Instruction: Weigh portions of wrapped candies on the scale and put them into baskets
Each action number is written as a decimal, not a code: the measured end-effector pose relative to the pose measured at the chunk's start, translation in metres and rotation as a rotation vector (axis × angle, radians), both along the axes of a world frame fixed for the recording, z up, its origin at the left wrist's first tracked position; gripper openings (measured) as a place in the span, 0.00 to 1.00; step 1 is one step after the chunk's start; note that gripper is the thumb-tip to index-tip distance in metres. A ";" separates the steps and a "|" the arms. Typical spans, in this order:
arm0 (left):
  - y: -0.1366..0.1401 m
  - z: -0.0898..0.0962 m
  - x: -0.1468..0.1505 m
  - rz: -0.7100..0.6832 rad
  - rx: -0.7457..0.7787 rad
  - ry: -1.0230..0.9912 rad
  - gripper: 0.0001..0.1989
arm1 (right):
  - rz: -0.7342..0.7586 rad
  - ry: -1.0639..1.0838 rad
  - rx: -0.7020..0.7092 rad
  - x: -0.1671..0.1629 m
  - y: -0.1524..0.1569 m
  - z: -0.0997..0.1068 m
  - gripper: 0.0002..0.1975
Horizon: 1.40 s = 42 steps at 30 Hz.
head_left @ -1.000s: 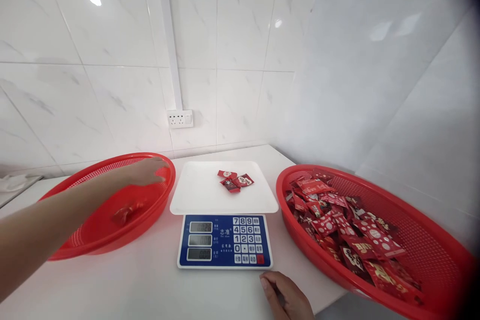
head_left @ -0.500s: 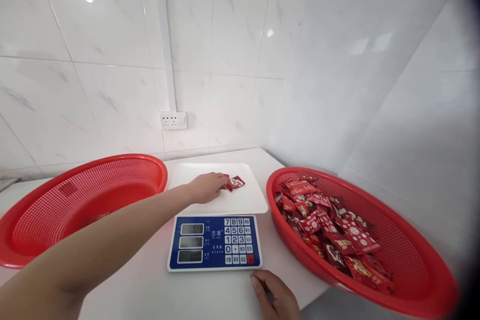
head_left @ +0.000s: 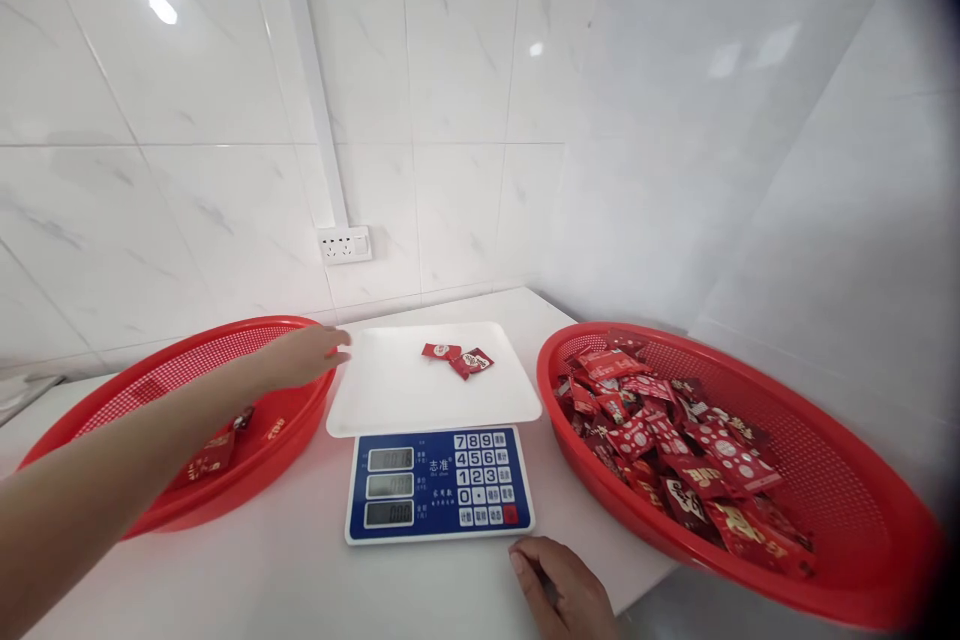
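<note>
My left hand is over the right rim of the left red basket, fingers apart and nothing visible in them. Two small red packets, one plain red and one with white lettering, lie close together on the white pan of a digital scale. My right hand rests curled on the table below the scale's keypad, closed, with no object showing. Inside the left basket are a few red packets, partly hidden by my left forearm.
At the right, a big red basket holds many red and dark packets and juts past the edge of the white table. A tiled wall with a power socket stands behind.
My left hand has drawn back leftward from the packets on the pan to the left basket, and its fingers have spread. Both packets are now uncovered. My right hand stays by the scale.
</note>
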State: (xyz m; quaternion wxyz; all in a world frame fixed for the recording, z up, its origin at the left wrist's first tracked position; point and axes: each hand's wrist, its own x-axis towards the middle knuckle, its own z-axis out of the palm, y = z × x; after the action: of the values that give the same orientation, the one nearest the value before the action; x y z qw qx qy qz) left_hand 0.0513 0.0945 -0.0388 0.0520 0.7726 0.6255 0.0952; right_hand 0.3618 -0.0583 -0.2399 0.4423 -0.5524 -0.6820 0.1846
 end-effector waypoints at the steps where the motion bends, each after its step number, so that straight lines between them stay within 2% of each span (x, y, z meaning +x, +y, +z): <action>1: 0.006 -0.003 0.012 -0.055 -0.020 0.017 0.14 | -0.002 0.000 0.000 0.000 0.000 0.000 0.21; 5: 0.030 -0.022 0.076 -0.302 -0.072 0.048 0.18 | -0.020 -0.014 -0.008 -0.001 0.000 0.002 0.22; 9: 0.047 -0.042 0.122 -0.381 -0.070 0.051 0.20 | -0.029 -0.035 -0.004 -0.001 0.001 0.002 0.22; 11: 0.052 -0.046 0.129 -0.358 -0.059 0.049 0.21 | -0.025 -0.040 0.009 0.000 0.002 0.002 0.22; 15: 0.052 -0.044 0.124 -0.257 -0.016 0.008 0.23 | -0.019 -0.072 0.042 0.000 0.003 0.001 0.23; 19: 0.047 -0.040 0.126 -0.162 -0.016 -0.047 0.18 | -0.043 -0.101 0.083 -0.002 0.004 0.001 0.24; 21: 0.045 -0.041 0.135 -0.157 -0.042 -0.061 0.16 | -0.044 -0.106 0.103 -0.002 0.004 0.001 0.24; 25: 0.043 -0.043 0.156 -0.183 -0.092 -0.066 0.20 | -0.035 -0.107 0.104 -0.002 0.003 0.001 0.23; 29: 0.038 -0.043 0.165 -0.201 -0.091 -0.070 0.12 | -0.038 -0.093 0.087 -0.002 0.003 0.001 0.23; 32: 0.031 -0.039 0.156 -0.194 -0.079 -0.091 0.08 | -0.040 -0.085 0.074 -0.002 0.002 0.002 0.22; 34: 0.025 -0.033 0.139 -0.159 -0.057 -0.114 0.07 | -0.032 -0.084 0.068 -0.002 0.001 0.003 0.22; 42: -0.014 0.010 0.025 0.175 0.077 -0.176 0.12 | -0.018 -0.083 0.095 -0.001 0.000 0.003 0.21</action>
State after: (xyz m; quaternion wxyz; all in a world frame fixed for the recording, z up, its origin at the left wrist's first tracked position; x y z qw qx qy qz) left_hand 0.0766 0.0806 -0.0293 0.0685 0.7051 0.6794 0.1910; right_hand 0.3610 -0.0588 -0.2366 0.4409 -0.5439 -0.7030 0.1249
